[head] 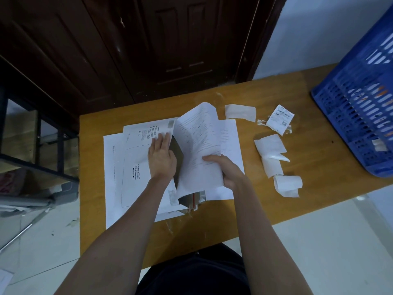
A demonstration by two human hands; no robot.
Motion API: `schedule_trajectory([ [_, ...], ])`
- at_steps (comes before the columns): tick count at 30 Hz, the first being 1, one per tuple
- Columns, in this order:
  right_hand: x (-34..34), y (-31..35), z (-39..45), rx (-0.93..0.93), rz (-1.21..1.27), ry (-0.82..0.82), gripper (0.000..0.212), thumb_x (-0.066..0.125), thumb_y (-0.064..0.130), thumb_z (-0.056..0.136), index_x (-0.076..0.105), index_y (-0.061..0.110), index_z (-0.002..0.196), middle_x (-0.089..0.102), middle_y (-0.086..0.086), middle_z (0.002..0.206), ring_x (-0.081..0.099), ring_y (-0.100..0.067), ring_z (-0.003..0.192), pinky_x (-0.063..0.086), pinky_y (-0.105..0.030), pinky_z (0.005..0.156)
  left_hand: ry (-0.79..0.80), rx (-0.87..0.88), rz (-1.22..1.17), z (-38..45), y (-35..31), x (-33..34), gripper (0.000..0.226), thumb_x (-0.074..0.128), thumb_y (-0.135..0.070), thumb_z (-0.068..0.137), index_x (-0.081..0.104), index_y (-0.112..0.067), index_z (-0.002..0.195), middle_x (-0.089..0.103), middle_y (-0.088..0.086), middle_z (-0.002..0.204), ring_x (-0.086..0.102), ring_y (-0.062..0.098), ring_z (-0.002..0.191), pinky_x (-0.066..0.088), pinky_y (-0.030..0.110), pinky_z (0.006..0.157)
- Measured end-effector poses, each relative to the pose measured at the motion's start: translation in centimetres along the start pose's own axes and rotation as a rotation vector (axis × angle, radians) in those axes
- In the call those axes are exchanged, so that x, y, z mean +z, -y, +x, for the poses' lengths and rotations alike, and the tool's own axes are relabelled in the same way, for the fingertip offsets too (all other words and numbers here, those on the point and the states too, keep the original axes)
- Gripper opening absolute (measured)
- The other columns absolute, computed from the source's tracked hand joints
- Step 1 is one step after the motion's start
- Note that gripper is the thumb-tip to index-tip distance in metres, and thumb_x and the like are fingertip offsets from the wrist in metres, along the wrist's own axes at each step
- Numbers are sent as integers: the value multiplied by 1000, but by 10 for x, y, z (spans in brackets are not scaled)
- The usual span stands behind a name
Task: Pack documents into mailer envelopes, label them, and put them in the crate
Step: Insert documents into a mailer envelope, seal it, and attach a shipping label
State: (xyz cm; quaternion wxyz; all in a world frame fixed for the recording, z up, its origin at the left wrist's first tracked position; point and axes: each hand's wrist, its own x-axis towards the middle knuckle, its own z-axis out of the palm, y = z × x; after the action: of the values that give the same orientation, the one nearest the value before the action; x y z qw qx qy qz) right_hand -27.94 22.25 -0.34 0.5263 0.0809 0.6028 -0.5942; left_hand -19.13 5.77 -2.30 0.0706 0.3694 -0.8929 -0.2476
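Observation:
A white mailer envelope (136, 167) printed with "Please attach the express waybill here" lies on the wooden table (265, 209), on top of other white mailers. My left hand (161, 156) presses flat on its right edge and holds its dark mouth open. My right hand (225, 171) grips a sheaf of printed documents (197, 141), whose lower edge sits in the envelope's opening while the top curls up. More white sheets (230, 143) lie under the documents. A printed shipping label (279, 119) lies to the right. The blue crate (357, 107) stands at the table's right end.
Peeled label backings (240, 111) (272, 152) and a curled strip (288, 185) are scattered between the papers and the crate. A dark wooden door (170, 43) rises behind the table. A metal-framed shelf (32, 145) stands at the left over a tiled floor.

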Motion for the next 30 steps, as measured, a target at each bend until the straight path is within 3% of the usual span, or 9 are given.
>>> schedule_trajectory([
  [5, 3, -10, 10, -37, -383, -178, 90, 82, 28, 71, 20, 18, 135, 41, -5, 130, 44, -25, 121, 47, -44, 101, -8, -15, -14, 4, 3, 0, 51, 41, -12, 99, 31, -20, 149, 24, 6, 157, 15, 27, 147, 19, 45, 119],
  [7, -3, -13, 11, -10, -379, -180, 101, 87, 29, 64, 17, 17, 136, 40, -4, 130, 43, -25, 122, 44, -45, 103, -12, -19, -23, 6, 5, -1, 50, 40, -13, 99, 31, -20, 148, 25, 5, 157, 16, 27, 147, 19, 45, 119],
  [10, -12, -12, 6, 82, -230, -117, 110, 88, 54, 47, 31, 21, 135, 50, 2, 129, 46, -22, 122, 37, -46, 107, -9, -28, -36, 6, 6, 0, 50, 39, -15, 100, 30, -21, 149, 24, 4, 157, 15, 26, 147, 18, 44, 119],
  [13, -19, -4, 3, 63, -32, -78, 73, 76, 62, 63, 54, 21, 119, 60, 4, 121, 52, -20, 116, 38, -38, 103, -9, -24, -36, 5, 8, 1, 51, 39, -15, 100, 29, -22, 149, 23, 3, 157, 15, 26, 147, 18, 44, 119],
  [17, -18, 0, 4, -66, -141, -265, 25, 76, 18, 77, 66, 12, 99, 67, -5, 115, 64, -19, 94, 50, -25, 69, -5, -21, -31, 4, 5, 0, 50, 38, -14, 100, 29, -21, 149, 24, 4, 157, 15, 25, 147, 19, 44, 119],
  [21, -8, 4, 7, -188, -463, -377, 28, 72, 14, 78, 63, 10, 105, 65, -6, 106, 62, -26, 95, 54, -37, 83, -6, -14, -32, 2, 2, -1, 50, 37, -14, 100, 30, -21, 149, 23, 4, 157, 15, 25, 147, 18, 44, 119],
  [24, 0, 5, 9, -249, -617, -472, 25, 63, 14, 81, 59, 10, 105, 61, -3, 95, 60, -26, 91, 51, -36, 75, -6, -16, -26, 0, 0, -2, 49, 36, -15, 101, 29, -21, 149, 22, 3, 158, 14, 25, 147, 17, 43, 120],
  [26, 5, 6, 9, -268, -655, -471, 27, 61, 16, 82, 57, 12, 109, 58, 1, 94, 58, -24, 91, 48, -33, 72, -4, -16, -27, -1, -1, -3, 50, 36, -15, 101, 28, -22, 150, 21, 3, 158, 13, 24, 147, 17, 42, 120],
  [30, 12, 10, 11, -197, -603, -363, 35, 64, 12, 82, 59, 8, 117, 62, -8, 111, 57, -27, 99, 51, -39, 88, -1, 11, -52, -3, -3, -3, 50, 35, -13, 101, 27, -19, 150, 22, 4, 158, 14, 24, 147, 18, 42, 120],
])
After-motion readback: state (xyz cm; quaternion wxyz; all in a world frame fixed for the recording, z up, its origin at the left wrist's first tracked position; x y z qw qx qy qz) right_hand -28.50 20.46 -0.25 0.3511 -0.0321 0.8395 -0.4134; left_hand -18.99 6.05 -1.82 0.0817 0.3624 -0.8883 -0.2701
